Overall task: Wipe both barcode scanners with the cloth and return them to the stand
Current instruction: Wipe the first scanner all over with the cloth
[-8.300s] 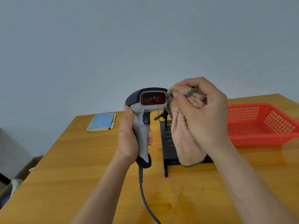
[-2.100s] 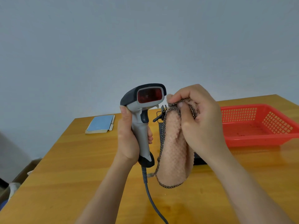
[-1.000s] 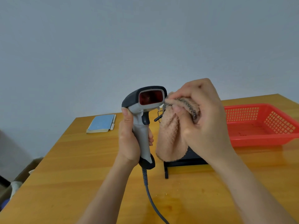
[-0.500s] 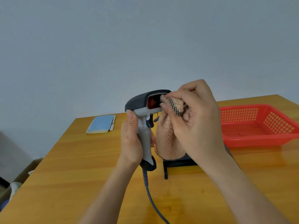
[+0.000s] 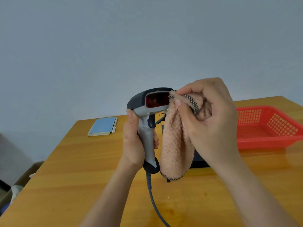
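My left hand (image 5: 133,143) grips the handle of a grey and black barcode scanner (image 5: 147,110), held upright above the table with its red window facing me. Its grey cable (image 5: 154,203) hangs down toward the front edge. My right hand (image 5: 211,122) pinches a pink fluffy cloth (image 5: 176,148) with a checked hem, and a corner of the cloth touches the right edge of the scanner's window. The black stand (image 5: 199,161) sits on the table behind the cloth, mostly hidden. A second scanner is not in sight.
A red plastic basket (image 5: 268,126) stands at the right on the wooden table (image 5: 78,169). A blue notebook (image 5: 103,126) lies at the back left. A cardboard box (image 5: 18,182) sits on the floor to the left of the table.
My right hand has drawn the cloth rightward off the red window, which now shows almost fully. The cloth hangs longer than half a second ago. My left hand keeps its hold on the scanner.
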